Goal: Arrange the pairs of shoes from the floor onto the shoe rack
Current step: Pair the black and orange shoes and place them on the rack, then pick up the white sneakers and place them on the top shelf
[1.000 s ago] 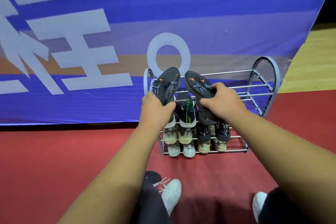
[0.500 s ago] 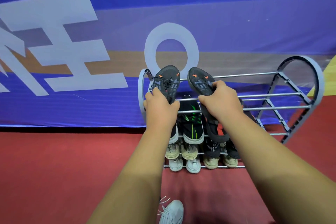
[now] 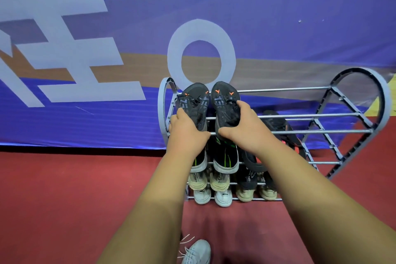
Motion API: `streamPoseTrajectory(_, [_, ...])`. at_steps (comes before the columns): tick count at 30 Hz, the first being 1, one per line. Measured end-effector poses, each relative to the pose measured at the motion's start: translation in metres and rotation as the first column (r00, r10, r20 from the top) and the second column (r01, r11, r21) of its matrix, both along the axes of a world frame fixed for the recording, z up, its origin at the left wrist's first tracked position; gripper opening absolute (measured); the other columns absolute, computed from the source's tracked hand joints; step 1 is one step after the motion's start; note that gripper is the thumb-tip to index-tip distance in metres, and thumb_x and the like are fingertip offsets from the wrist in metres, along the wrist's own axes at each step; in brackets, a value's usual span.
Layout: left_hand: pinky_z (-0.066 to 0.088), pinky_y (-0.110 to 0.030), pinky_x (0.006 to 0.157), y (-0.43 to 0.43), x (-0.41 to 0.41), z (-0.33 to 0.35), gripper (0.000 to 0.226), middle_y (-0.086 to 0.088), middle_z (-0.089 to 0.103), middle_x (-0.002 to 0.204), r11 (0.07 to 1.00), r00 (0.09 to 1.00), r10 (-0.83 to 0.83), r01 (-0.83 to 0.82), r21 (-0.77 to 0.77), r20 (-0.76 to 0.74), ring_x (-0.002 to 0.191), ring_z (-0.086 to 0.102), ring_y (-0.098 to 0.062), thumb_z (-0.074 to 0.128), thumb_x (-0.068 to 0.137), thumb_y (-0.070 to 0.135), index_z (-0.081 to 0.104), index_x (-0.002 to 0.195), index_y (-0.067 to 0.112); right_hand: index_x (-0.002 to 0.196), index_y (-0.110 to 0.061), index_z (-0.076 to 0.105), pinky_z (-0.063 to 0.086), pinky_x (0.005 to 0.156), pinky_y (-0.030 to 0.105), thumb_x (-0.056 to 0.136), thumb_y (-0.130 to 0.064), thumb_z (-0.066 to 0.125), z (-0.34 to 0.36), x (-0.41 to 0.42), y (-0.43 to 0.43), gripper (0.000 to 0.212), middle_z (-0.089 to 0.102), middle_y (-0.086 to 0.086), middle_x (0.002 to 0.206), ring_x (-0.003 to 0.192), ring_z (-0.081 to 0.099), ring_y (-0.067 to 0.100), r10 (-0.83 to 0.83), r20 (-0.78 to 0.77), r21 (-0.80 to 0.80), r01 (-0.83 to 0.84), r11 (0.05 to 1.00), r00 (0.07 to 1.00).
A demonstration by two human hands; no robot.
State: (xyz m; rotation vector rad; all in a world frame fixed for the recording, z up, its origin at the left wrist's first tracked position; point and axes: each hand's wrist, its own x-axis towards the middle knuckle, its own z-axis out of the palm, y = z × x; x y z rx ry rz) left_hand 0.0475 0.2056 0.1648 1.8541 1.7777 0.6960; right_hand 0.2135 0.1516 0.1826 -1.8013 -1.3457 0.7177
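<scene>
A grey metal shoe rack with several tiers of bars stands against a blue banner. My left hand grips a dark grey shoe with orange marks at the top tier's left end. My right hand grips its mate right beside it. Both shoes lie toes away from me on the top bars. Below them sit a black pair with green stripes, cream shoes and white shoes. A black shoe with a red patch lies on the second tier to the right.
The right half of the rack's upper tiers holds only bare bars. The floor is red carpet. My own white sneaker shows at the bottom edge. The blue banner with pale letters rises just behind the rack.
Both hands have lowered the dark grey pair from tilted, soles partly showing, to lying flat on the top tier, uppers up. The camera has moved closer to the rack.
</scene>
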Motion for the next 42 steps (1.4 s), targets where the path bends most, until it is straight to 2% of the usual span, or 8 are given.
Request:
streamPoseTrajectory(4, [0.047, -0.049, 0.110, 0.002, -0.005, -0.005, 0.101, -0.008, 0.044, 0.155, 0.998, 0.997, -0.003, -0.002, 0.063, 0.071, 0.142, 0.045, -0.027, 0.087, 0.078, 0.042, 0.032, 0.156, 0.011, 0.152, -0.026, 0.040, 0.042, 0.093, 0.026, 0.072, -0.038, 0.086, 0.000, 0.005, 0.000, 0.093, 0.057, -0.004, 0.141, 0.120, 0.059, 0.013, -0.002, -0.003, 0.029, 0.003, 1.000, 1.000])
streamPoseTrajectory(12, [0.047, -0.045, 0.110, 0.001, -0.014, -0.007, 0.105, -0.009, 0.043, 0.155, 0.993, 0.999, -0.049, 0.050, 0.105, -0.008, 0.143, 0.043, -0.025, 0.090, 0.074, 0.050, 0.034, 0.154, 0.011, 0.147, -0.024, 0.046, 0.040, 0.081, 0.014, 0.077, -0.038, 0.087, -0.003, -0.002, -0.006, 0.083, 0.056, -0.006, 0.137, 0.109, 0.056, 0.007, 0.011, 0.021, 0.050, -0.012, 0.999, 1.000])
streamPoseTrajectory(17, [0.050, -0.035, 0.089, -0.016, -0.039, 0.004, 0.068, -0.002, 0.049, 0.135, 0.983, 0.991, -0.121, 0.127, 0.130, -0.053, 0.119, 0.059, -0.023, 0.087, 0.080, 0.032, 0.048, 0.134, 0.021, 0.152, -0.021, 0.043, 0.036, 0.098, 0.024, 0.079, -0.037, 0.084, 0.000, 0.000, -0.022, 0.085, 0.051, -0.002, 0.146, 0.125, 0.053, 0.012, 0.000, 0.072, 0.032, -0.003, 0.999, 0.997])
streamPoseTrajectory(21, [0.050, -0.036, 0.085, -0.038, -0.064, 0.013, 0.052, -0.002, 0.056, 0.129, 0.980, 0.978, -0.158, 0.173, 0.102, -0.136, 0.109, 0.058, -0.021, 0.077, 0.087, 0.028, 0.052, 0.132, 0.018, 0.150, -0.016, 0.042, 0.041, 0.109, 0.036, 0.081, -0.032, 0.075, 0.004, -0.016, -0.041, 0.078, 0.047, 0.007, 0.147, 0.136, 0.048, 0.025, -0.091, 0.198, 0.052, 0.083, 0.995, 0.976])
streamPoseTrajectory(27, [0.054, -0.032, 0.085, -0.086, -0.112, 0.011, 0.031, 0.003, 0.074, 0.106, 0.928, 0.886, -0.364, 0.319, -0.190, -0.288, 0.094, 0.065, -0.018, 0.065, 0.094, 0.030, 0.071, 0.123, 0.021, 0.133, -0.011, 0.046, 0.048, 0.098, 0.050, 0.083, -0.028, 0.067, 0.003, -0.067, -0.087, 0.058, 0.048, 0.013, 0.133, 0.118, 0.053, 0.040, -0.289, 0.285, 0.140, 0.259, 0.956, 0.914])
streamPoseTrajectory(32, [0.050, -0.027, 0.068, -0.096, -0.154, -0.032, 0.022, -0.009, 0.079, 0.094, 0.769, 0.771, -0.522, 0.240, -0.593, -0.364, 0.075, 0.066, -0.022, 0.069, 0.094, 0.028, 0.078, 0.101, 0.010, 0.128, -0.008, 0.047, 0.049, 0.094, 0.050, 0.087, -0.034, 0.066, -0.048, -0.109, -0.104, 0.053, 0.050, 0.017, 0.132, 0.120, 0.056, 0.044, -0.025, 0.427, -0.150, 0.098, 0.984, 0.904])
streamPoseTrajectory(36, [0.051, -0.029, 0.069, -0.105, -0.193, -0.109, 0.029, -0.010, 0.076, 0.091, 0.714, 0.728, -0.503, 0.045, -0.699, -0.467, 0.074, 0.067, -0.027, 0.064, 0.089, 0.035, 0.072, 0.090, 0.007, 0.133, -0.010, 0.049, 0.050, 0.098, 0.046, 0.089, -0.044, 0.064, -0.124, -0.133, -0.114, 0.058, 0.051, 0.015, 0.137, 0.125, 0.058, 0.040, 0.146, 0.384, -0.477, 0.060, 0.877, 0.912])
streamPoseTrajectory(42, [0.055, -0.040, 0.101, -0.114, -0.230, -0.254, 0.047, -0.008, 0.069, 0.131, 0.694, 0.700, -0.498, -0.033, -0.720, -0.512, 0.117, 0.067, -0.029, 0.064, 0.091, 0.030, 0.066, 0.136, 0.015, 0.137, -0.004, 0.057, 0.052, 0.097, 0.036, 0.099, -0.037, 0.055, -0.262, -0.153, -0.131, 0.050, 0.060, 0.016, 0.138, 0.124, 0.062, 0.033, 0.344, 0.251, -0.744, -0.048, 0.667, 0.905])
